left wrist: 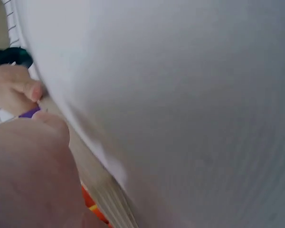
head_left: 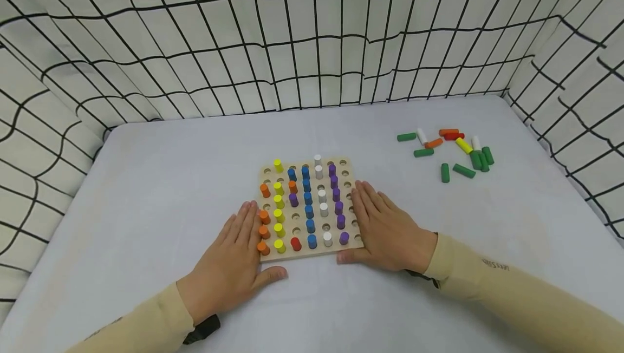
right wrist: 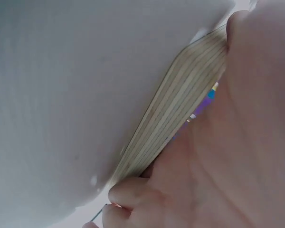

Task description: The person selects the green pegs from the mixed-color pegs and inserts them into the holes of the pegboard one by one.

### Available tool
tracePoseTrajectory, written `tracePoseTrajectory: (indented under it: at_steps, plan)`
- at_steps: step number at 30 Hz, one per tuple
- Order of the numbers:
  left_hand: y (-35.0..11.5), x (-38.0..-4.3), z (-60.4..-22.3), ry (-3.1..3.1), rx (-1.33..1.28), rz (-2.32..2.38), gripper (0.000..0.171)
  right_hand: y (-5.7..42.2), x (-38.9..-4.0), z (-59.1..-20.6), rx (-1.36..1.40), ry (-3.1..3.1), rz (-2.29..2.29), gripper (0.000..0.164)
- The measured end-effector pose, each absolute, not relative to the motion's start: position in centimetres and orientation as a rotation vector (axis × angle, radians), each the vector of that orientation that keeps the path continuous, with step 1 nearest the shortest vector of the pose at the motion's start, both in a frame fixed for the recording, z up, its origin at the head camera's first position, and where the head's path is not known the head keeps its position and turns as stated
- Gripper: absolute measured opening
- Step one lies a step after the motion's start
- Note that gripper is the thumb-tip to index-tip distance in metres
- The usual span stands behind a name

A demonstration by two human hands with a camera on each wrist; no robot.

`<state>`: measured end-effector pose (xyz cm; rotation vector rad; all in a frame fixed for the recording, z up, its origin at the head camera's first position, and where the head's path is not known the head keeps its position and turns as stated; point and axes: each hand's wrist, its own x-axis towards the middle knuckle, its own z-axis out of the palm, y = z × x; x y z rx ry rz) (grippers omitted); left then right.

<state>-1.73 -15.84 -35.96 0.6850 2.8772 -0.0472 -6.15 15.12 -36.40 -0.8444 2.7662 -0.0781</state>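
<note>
On my feed, the left hand (head_left: 226, 269) and right hand (head_left: 387, 231), fingers straight and together, thumbs spread, touch opposite sides of the pegboard (head_left: 301, 207) between them. Loose pegs (head_left: 445, 173) lie beyond the right fingertips.

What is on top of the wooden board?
Orange, yellow, red, blue, white and purple pegs stand in the wooden board; some holes are empty. The pegs cover the insides of their own holes, which cannot be seen.

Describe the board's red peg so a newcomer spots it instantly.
On the white table, find the wooden pegboard between the left hand and right hand. In its nearest row, the red peg stands between a yellow peg and a blue peg. It's the board's only red one.
</note>
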Motion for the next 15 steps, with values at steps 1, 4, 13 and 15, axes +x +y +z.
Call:
tracePoseTrajectory:
  at_steps: [1,4,13,15]
  plan:
    - [-15.9,-1.8,-35.9,2.875,0.681,-0.039,0.113,15.3,-6.3,-36.4,-0.837,2.755,-0.091,0.124]
    - [-16.0,-2.4,-35.9,2.872,0.670,0.007,0.119,16.2,-6.7,-35.9,-0.816,2.713,-0.165,0.119]
    - [-16.4,-5.0,-36.2,2.882,0.645,0.138,0.141,22.3,-10.1,-32.7,-0.622,2.788,-0.527,0.109]
    - [-16.3,-5.3,-36.3,2.873,0.635,0.146,0.145,23.7,-11.2,-32.3,-0.547,2.836,-0.624,0.104]
